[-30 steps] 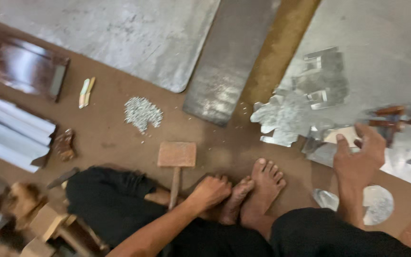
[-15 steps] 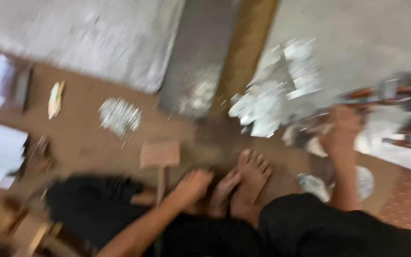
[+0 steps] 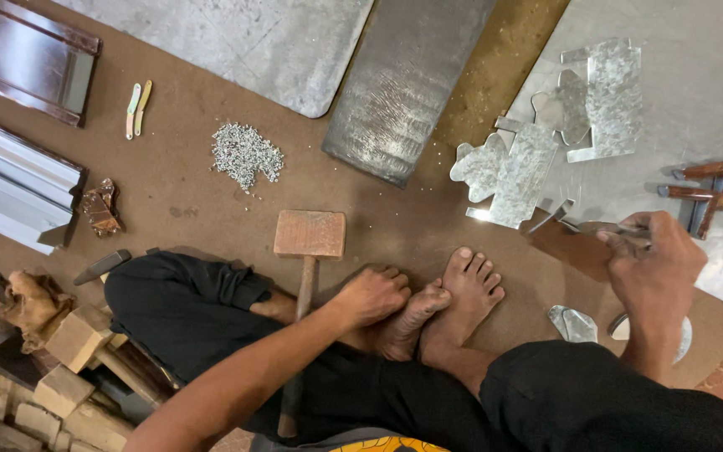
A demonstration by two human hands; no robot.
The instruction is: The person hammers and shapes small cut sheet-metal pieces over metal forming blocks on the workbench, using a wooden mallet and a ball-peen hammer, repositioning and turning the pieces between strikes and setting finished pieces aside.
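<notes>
The right hand (image 3: 653, 266) is closed around a thin metal tool (image 3: 604, 227) (its kind is hard to tell) just beside the cut sheet-metal pieces (image 3: 512, 172) on the floor. The left hand (image 3: 372, 295) rests loosely curled on a bare foot (image 3: 414, 316), holding nothing, beside the wooden mallet (image 3: 309, 243).

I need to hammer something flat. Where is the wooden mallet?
In the head view, the wooden mallet lies on the brown floor just left of the left hand, below the pile of small rivets.

Wooden mallet (image 3: 308, 243) lies left of feet (image 3: 449, 297), rivet pile (image 3: 247, 154) beyond it.
</notes>
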